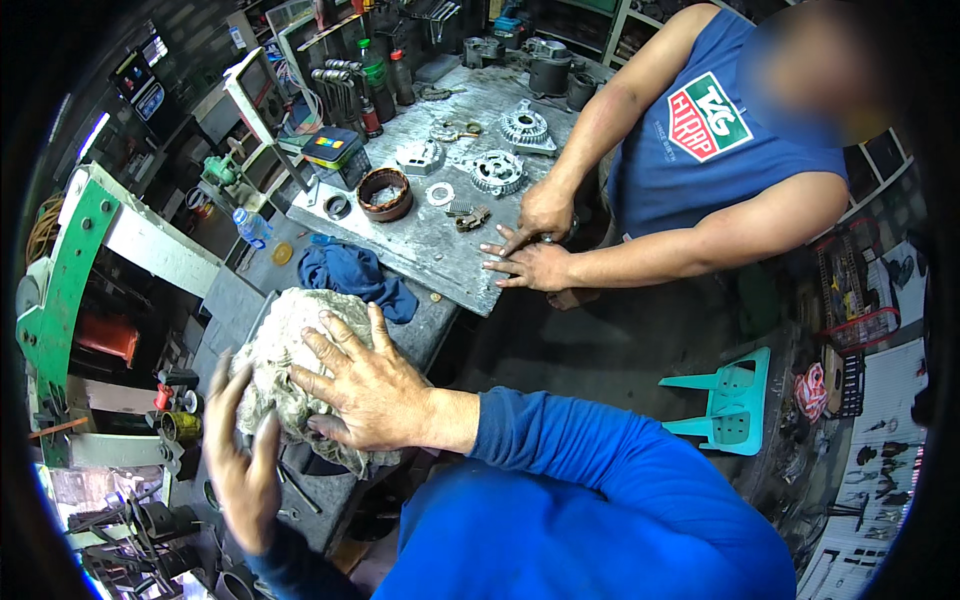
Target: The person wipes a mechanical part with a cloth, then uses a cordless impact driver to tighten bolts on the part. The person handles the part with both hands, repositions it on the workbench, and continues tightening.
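A bulky off-white bundle, crumpled like dirty cloth, lies on the grey bench in front of me. My right hand rests on top of it with the fingers spread flat, gripping nothing. At the near left side of the bundle, my left hand is raised and slightly blurred. Its fingers are apart, and whether they touch the bundle I cannot tell. Just beyond the bundle lies a crumpled dark blue cloth. Thin metal rods lie by the bundle's near edge. Whatever is under the bundle is hidden.
A co-worker's hands rest at the right edge of the metal-topped table. On it are a copper-wound stator ring, alternator housings and a battery-like box. A green-and-white frame stands left; a turquoise stool is right.
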